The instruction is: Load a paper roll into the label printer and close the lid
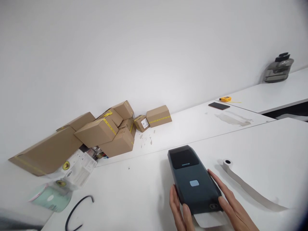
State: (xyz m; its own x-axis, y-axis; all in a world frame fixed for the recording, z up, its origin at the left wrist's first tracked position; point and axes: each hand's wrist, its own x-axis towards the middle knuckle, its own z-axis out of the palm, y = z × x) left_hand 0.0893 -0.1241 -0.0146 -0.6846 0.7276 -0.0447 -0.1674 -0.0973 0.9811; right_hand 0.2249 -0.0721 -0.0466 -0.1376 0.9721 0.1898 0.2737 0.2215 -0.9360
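Note:
A dark teal handheld printer (pixel 192 189) with a black screen panel at its far end and one pale blue button is held just above the white table. White paper (pixel 209 219) shows at its near end. My left hand (pixel 179 210) is wrapped round the lower left side, thumb on the near corner. On the right side, my right hand (pixel 232 205) grips it with fingers along the edge and thumb near the lower corner. To the right of that hand lies a paper roll (pixel 227 162), its long strip (pixel 255 191) unrolled across the table.
Several cardboard boxes (pixel 96 132) are piled at the back left against the wall. Nearer are a white package (pixel 81 168), a mint-green pouch (pixel 51 197) and a black curved cable (pixel 72 211). A phone (pixel 218 106), yellow tape measure (pixel 225 99) and grey transparent container (pixel 278 70) sit back right.

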